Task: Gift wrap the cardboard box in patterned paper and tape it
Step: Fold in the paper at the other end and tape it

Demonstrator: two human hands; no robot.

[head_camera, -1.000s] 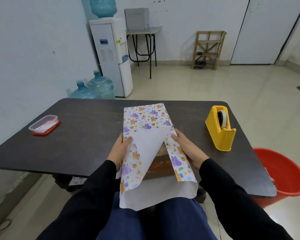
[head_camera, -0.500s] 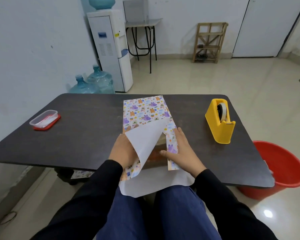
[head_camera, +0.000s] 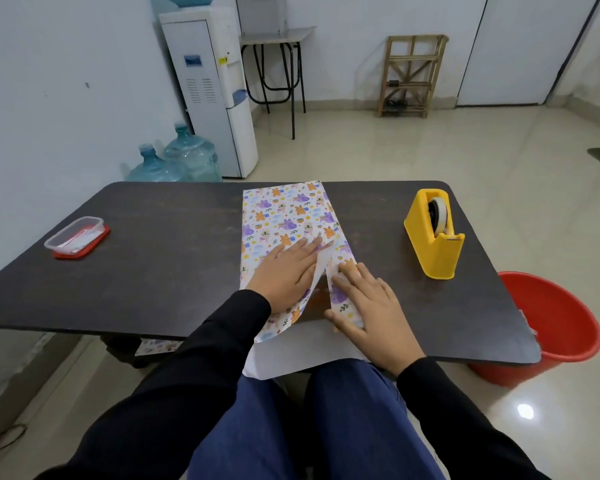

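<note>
The 2 flaps of patterned paper (head_camera: 284, 213), raised 0.5 s ago, now lie folded over the cardboard box (head_camera: 317, 299) — left of the yellow tape dispenser (head_camera: 430, 244) — so the seam looks nearly ready for tape. Left hand (head_camera: 284, 271) and right hand (head_camera: 371, 306) press them flat, fingers straight, grasping nothing.

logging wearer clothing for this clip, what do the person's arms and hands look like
The left hand and right hand are bare: no gloves, rings or watch show. The left sleeve and right sleeve are alike: plain black, long, reaching the wrist, with no markings visible.
</note>
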